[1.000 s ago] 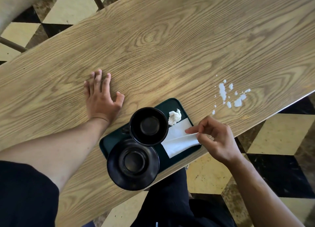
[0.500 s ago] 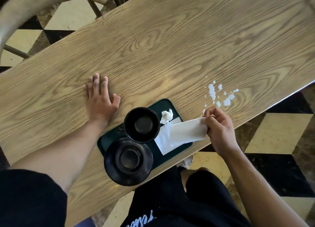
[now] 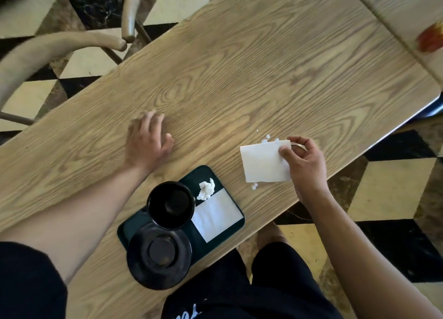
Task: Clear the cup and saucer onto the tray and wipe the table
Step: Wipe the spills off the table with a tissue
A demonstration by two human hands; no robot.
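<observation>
A dark green tray (image 3: 236,219) lies near the table's front edge. On it stand a black cup (image 3: 170,205) and a black saucer (image 3: 159,254) that overhangs the tray's near corner. A flat white napkin (image 3: 215,215) and a crumpled white wad (image 3: 206,189) also lie on the tray. My right hand (image 3: 305,161) pinches a second white napkin (image 3: 262,163) over the white spill (image 3: 267,137), of which only a few specks show at the napkin's edges. My left hand (image 3: 148,141) rests flat on the wooden table (image 3: 239,79), left of the tray.
A curved wooden chair (image 3: 60,45) stands at the table's far left side. A second table top with a blurred red object (image 3: 430,39) sits at the upper right. My dark-clothed legs are below the front edge, above a checkered floor.
My right hand has carried the napkin off the tray, up and to the right, and now holds it over the white spill. My left hand stays flat on the table.
</observation>
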